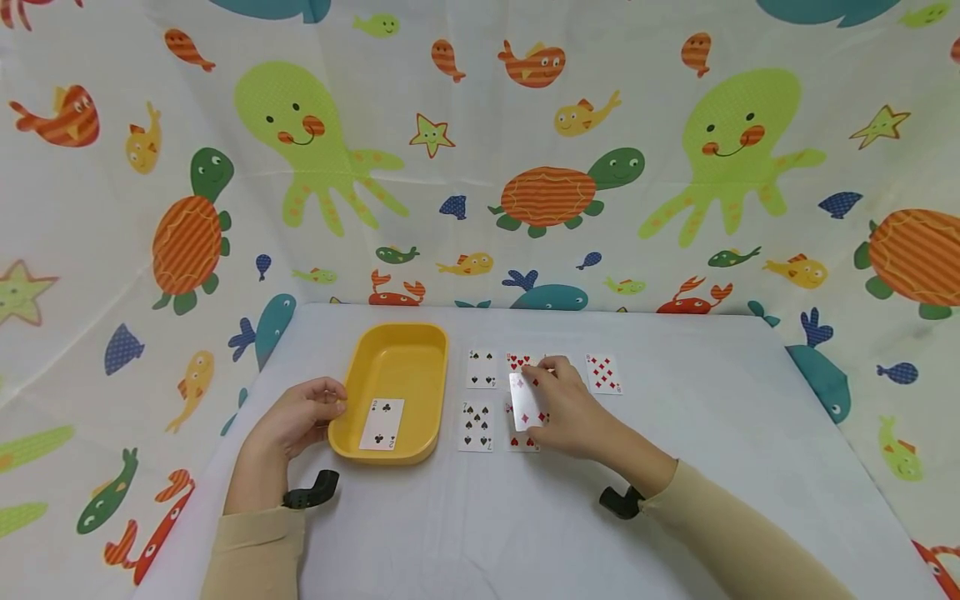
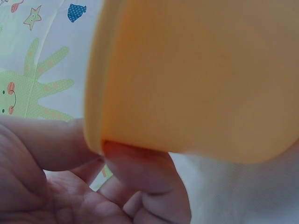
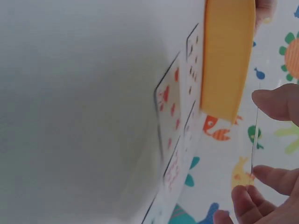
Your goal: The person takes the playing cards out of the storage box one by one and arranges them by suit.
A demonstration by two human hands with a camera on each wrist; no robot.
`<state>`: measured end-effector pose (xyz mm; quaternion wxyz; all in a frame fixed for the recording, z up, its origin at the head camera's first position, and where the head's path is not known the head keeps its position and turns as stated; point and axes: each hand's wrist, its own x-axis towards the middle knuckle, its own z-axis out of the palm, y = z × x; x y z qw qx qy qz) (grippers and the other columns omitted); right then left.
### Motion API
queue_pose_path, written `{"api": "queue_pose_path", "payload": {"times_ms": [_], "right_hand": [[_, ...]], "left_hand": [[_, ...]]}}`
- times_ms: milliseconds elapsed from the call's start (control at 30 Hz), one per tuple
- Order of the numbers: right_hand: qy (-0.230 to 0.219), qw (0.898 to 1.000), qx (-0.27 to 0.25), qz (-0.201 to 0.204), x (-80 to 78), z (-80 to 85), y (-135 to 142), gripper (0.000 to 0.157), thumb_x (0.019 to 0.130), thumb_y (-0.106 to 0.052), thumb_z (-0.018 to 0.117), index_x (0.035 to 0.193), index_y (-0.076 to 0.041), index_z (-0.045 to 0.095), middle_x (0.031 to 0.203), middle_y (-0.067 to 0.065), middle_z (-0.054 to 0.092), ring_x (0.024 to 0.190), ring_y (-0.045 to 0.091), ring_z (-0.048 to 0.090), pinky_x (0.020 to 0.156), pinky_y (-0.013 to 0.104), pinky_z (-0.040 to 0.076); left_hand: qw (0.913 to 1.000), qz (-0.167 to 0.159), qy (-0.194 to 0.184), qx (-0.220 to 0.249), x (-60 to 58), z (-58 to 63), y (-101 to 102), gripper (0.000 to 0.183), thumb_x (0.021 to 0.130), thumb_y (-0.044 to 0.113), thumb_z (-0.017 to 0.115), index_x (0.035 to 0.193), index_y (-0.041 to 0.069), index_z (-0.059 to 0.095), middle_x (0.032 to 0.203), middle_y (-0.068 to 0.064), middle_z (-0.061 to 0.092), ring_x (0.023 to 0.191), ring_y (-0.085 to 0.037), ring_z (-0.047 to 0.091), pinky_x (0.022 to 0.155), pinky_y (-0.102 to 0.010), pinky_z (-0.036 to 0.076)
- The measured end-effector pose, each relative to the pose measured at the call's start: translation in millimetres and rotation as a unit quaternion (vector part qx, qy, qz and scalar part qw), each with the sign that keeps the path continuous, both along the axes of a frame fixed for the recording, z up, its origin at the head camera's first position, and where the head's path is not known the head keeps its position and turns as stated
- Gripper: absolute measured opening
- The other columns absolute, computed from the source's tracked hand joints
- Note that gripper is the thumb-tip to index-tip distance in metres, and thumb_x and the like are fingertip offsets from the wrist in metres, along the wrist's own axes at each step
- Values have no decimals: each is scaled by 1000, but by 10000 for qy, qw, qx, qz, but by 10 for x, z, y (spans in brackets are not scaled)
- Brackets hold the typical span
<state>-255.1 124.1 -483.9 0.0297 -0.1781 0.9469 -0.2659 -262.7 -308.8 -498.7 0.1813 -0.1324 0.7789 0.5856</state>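
Observation:
At the left, my left hand (image 1: 295,421) pinches the side rim of a yellow tray (image 1: 397,367) between thumb and fingers, as the left wrist view shows close up. Inside the tray lies a two of clubs (image 1: 382,425), face up. My right hand (image 1: 573,414) holds a diamonds playing card (image 1: 529,414) by its edges, raised over the rows of cards. The right wrist view shows this card edge-on between thumb and fingertips. Beneath it, a hearts card (image 1: 522,443) is partly covered. Behind it, another hearts card (image 1: 517,361) shows only its upper part.
Right of the tray lie a four of spades (image 1: 482,369) and a seven of spades (image 1: 476,427). A diamonds card (image 1: 603,374) ends the back row. My right hand mostly hides one card there. A sea-animal print curtain (image 1: 480,100) hangs behind the white-covered table (image 1: 720,392).

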Motion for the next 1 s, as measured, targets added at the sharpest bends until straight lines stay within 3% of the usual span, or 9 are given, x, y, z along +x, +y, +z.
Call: {"api": "queue_pose_path", "payload": {"times_ms": [367, 633, 1000], "right_hand": [[-20, 9995, 269, -175, 38, -174, 392, 91, 77, -20, 93, 156, -5, 51, 149, 17, 46, 133, 32, 51, 106, 48, 57], [-194, 9983, 387, -401, 70, -286, 614, 87, 78, -20, 92, 155, -8, 53, 149, 16, 47, 134, 34, 52, 106, 50, 58], [-350, 9957, 632, -581, 104, -372, 853, 83, 81, -20, 89, 155, -10, 53, 153, 19, 48, 136, 39, 53, 107, 62, 52]], "left_hand": [[10000, -72, 41, 40, 2, 6, 3, 17, 103, 8, 67, 120, 3, 64, 104, -6, 65, 90, -24, 62, 77, -29, 61], [10000, -47, 50, 53, 5, 8, 5, 17, 103, 8, 67, 119, 4, 65, 103, -5, 65, 90, -23, 62, 78, -29, 62], [10000, -13, 1, 55, 0, 7, 2, 18, 103, 9, 67, 120, 3, 64, 105, -7, 66, 91, -24, 63, 78, -29, 62]]}}
